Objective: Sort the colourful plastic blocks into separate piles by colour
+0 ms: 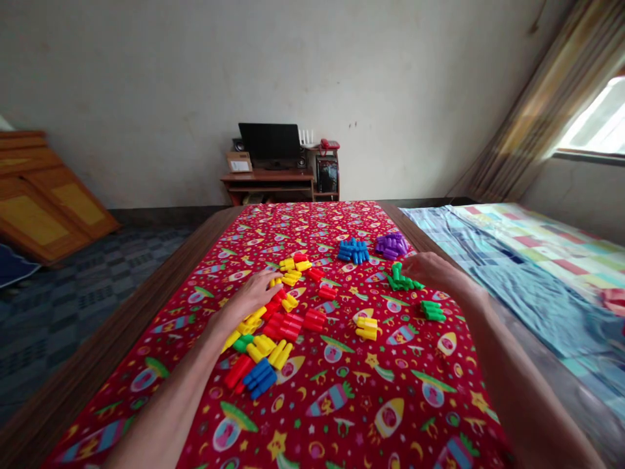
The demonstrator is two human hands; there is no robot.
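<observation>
My left hand reaches over a mixed heap of plastic toy blocks on the left, thumb and fingers closed about a yellow block. Beside and below it lie red blocks, more yellow blocks, a green block and a blue block. My right hand hovers at the right edge of a small pile of green blocks, fingers slightly bent and apart, with nothing visible in them. Another green block group lies just below that hand.
Blue blocks and purple blocks form separate piles farther back. A yellow block group lies near the middle of the red patterned cloth. Beyond the table stands a desk with a monitor; a bed is at right.
</observation>
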